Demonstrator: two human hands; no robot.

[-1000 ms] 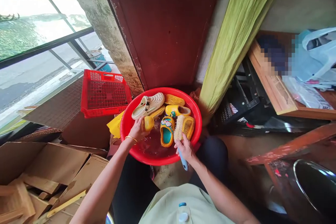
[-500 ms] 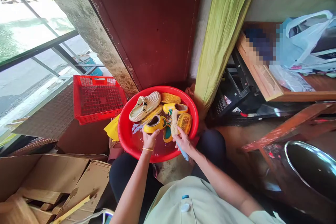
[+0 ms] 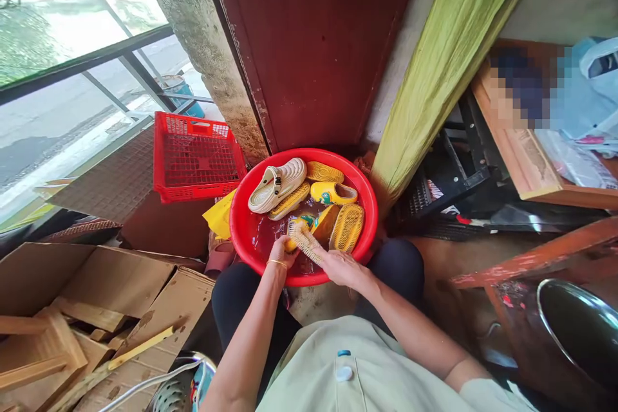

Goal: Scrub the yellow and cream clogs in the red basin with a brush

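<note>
Basin (image 3: 371,206): beige clog (image 3: 284,181), far-left edge
Your left fingers (image 3: 278,250): pinching yellow clog (image 3: 290,244)
Right fingers (image 3: 331,260): gripping brush (image 3: 306,241)
Behind: maroon door (image 3: 318,51)

seemingly a cluttered home corner beside a street (image 3: 43,125), with maroon door (image 3: 318,58), yellow-green curtain (image 3: 434,77), cardboard box (image 3: 159,315)

Reaching Low and Inward

Stretching the left forearm (image 3: 255,322) forward, slanting inward to a gripping left hand (image 3: 281,252). Angling the right forearm (image 3: 410,325) diagonally inward to the right hand (image 3: 340,266), back uppermost and likewise gripping. Holding both hands near each other, with knees (image 3: 403,270) spread.
</note>
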